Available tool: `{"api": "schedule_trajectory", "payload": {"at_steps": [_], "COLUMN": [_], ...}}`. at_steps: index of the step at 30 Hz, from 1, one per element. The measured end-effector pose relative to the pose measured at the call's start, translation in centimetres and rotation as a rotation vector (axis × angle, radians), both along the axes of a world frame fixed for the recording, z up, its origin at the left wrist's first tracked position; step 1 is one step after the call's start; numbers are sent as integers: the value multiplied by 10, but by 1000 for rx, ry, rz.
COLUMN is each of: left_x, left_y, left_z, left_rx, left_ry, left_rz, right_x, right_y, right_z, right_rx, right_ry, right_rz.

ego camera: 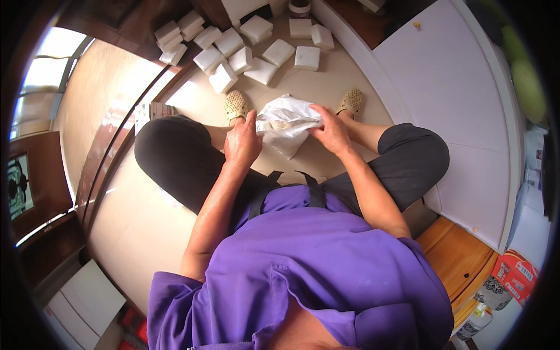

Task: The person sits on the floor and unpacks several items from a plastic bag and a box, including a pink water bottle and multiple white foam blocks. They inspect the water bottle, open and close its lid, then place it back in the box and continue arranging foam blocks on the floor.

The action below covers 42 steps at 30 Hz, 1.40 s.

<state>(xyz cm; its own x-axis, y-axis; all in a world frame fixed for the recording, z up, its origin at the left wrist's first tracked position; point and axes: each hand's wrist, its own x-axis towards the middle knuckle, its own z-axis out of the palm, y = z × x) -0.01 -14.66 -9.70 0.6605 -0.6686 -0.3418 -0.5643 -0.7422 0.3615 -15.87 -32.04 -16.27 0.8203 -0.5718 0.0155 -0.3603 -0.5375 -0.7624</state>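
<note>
A thin white plastic bag (286, 142) hangs between my two hands, above the floor and between my knees. My left hand (243, 142) grips its left edge, thumb pointing up. At the right edge, my right hand (331, 130) pinches the plastic between thumb and fingers. The bag's mouth is spread towards me, and some pale contents (280, 125) show inside, too unclear to name. Beyond my feet, several white wrapped square packets (229, 42) lie on the tiled floor, some of them stacked.
Cream perforated clogs (236, 105) are on my feet. A white cabinet panel (446, 100) stands at the right, with a wooden stool or bench (446, 249) below it. A stack of printed items (154, 113) sits beside my left knee. At the top stands a lidded tub (299, 8).
</note>
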Motion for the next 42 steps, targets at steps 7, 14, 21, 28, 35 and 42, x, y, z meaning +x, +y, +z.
{"api": "schedule_trajectory", "payload": {"at_steps": [7, 14, 21, 28, 35, 42], "left_x": [-3, 12, 26, 70, 94, 115], "left_y": [-49, -96, -112, -93, -79, -82], "left_z": [-35, 43, 170, 161, 152, 136], "left_rx": [-252, -496, -1089, -787, -562, -414], "left_ry": [52, -128, 16, -104, -100, -21], "left_rz": [-160, -400, -355, -375, -452, -580], "right_x": [34, 62, 24, -43, -121, -219], "right_y": [21, -6, -87, -146, -152, -126], "right_z": [-13, 44, 210, 268, 226, 101], "right_rx": [292, 308, 505, 262, 340, 611], "right_ry": [259, -160, -603, -619, -456, -366], "right_rz": [200, 2, -162, -311, -728, -1212]}}
